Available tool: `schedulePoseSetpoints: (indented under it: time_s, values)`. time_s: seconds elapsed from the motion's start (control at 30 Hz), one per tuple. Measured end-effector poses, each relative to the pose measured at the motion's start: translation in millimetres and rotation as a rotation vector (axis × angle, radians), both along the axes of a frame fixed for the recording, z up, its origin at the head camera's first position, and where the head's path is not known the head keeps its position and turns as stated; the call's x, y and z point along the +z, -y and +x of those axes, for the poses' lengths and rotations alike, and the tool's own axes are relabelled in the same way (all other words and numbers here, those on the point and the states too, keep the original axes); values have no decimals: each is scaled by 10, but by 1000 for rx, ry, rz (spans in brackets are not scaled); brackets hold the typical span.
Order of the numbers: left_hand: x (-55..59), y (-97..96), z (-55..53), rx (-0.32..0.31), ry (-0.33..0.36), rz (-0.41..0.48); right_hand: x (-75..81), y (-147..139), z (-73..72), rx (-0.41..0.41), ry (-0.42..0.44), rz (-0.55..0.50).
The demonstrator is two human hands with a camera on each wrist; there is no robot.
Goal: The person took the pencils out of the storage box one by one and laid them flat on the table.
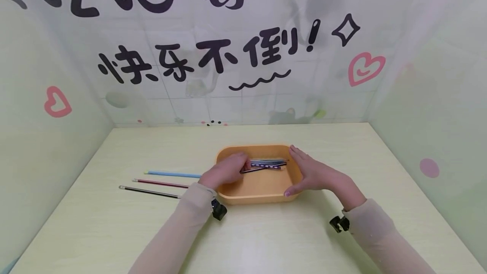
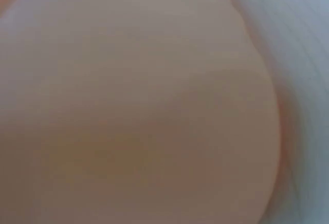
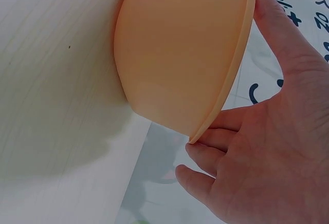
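An orange plastic tray [image 1: 251,200] stands on the table with several pencils [image 1: 268,162] lying in its far half, one dark, one purple patterned. My left hand [image 1: 228,169] reaches over the tray's left side, knuckles up, at the left ends of these pencils; its fingertips are hidden, so a grip cannot be made out. With thumb at the near rim and fingers at the far corner, my right hand [image 1: 313,173] holds the tray's right end. The right wrist view shows this hand [image 3: 272,147] at the rim of the tray [image 3: 175,44]. The left wrist view is a skin-toned blur.
Left of the tray, a light blue pencil [image 1: 171,174], a dark red pencil [image 1: 160,183] and a black pencil [image 1: 148,192] lie roughly side by side on the pale wooden table [image 1: 266,240]. Printed sheets [image 1: 243,109] wall the table at the back and sides.
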State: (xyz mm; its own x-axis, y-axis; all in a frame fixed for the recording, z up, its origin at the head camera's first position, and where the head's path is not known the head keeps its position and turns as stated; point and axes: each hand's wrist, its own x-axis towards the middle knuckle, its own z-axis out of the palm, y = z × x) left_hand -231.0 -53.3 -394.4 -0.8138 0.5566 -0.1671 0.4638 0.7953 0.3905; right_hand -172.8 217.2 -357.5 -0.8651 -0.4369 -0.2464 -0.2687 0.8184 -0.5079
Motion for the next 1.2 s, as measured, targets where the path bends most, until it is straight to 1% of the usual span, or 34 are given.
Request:
schedulePoseSetpoints:
  time_s: [0.13,0.3,0.63,0.87,1.03,1.2]
  values:
    - [-18,-14,-3,-7,0,-5,3,0,0,5,-5,-3]
    - [-21,-24,1,-25,-8,-32,5,1,3,6,-6,-4]
    - [-12,-34,38,-17,60,-70,4,1,5,0,9,1]
    - [-12,-43,45,-45,69,-95,8,-3,-3,2,14,4]
    - [7,-38,50,-63,67,-50,8,0,-6,5,11,9]
    - [43,5,60,-94,28,44,11,6,-7,1,11,14]
